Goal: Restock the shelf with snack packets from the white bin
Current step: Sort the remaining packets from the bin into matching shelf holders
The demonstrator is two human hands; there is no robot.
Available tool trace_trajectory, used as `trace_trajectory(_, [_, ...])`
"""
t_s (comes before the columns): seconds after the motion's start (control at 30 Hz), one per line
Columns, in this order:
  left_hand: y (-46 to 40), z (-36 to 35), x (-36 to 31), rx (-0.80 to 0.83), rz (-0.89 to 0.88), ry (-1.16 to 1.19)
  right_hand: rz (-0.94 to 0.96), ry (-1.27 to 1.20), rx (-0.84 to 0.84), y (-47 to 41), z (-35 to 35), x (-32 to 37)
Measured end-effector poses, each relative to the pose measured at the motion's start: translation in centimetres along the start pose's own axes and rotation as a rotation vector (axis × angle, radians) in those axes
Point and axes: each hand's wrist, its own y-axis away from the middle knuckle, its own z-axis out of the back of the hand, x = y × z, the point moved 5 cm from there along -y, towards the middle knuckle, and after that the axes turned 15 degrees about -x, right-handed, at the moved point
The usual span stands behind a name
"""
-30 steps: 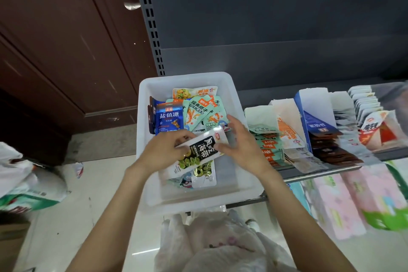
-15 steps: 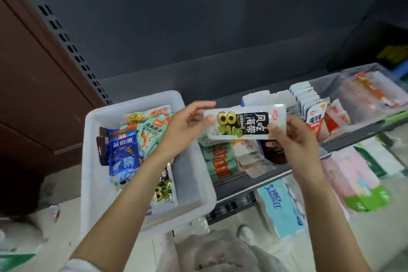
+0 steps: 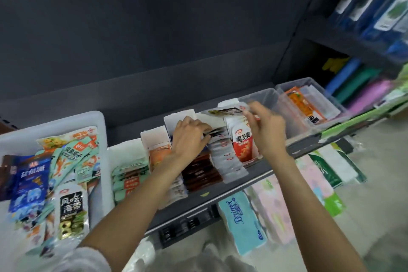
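White bin [image 3: 97, 117] at left, packets inside. Left hand [image 3: 189, 137] curled, parting the shelf row [image 3: 223, 157]. Right hand [image 3: 265, 130] pinches the seaweed packet [image 3: 225, 111] above the row; slide it in upright behind the gap. Half a second ago both hands held it clear of the shelf.

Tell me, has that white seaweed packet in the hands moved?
Yes. The white seaweed packet went rightward, from over the white bin to the rows of packets on the shelf.
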Motion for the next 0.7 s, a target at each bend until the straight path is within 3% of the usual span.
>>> trace_trajectory(0.17, [0.2,0.1,-0.1,-0.109,0.011,-0.016,0.308,0.204,0.26,-2.6,-6.1,0.9])
trace_trajectory(0.27, [0.1,0.3,-0.2,-0.117,0.032,-0.03,0.482,0.199,0.4,-2.5,-8.9,1.9])
trace_trajectory(0.4, [0.0,0.5,-0.1,-0.143,0.067,-0.02,0.567,0.378,0.653,-0.6,-11.4,0.9])
trace_trajectory(0.53, [-0.1,0.7,0.2,-0.123,0.096,-0.001,0.538,0.271,0.574,0.3,-10.5,0.8])
trace_trajectory(0.7, [1.5,5.2,1.8,-0.276,0.229,0.131,0.188,-0.127,0.278,0.2,-6.0,3.2])
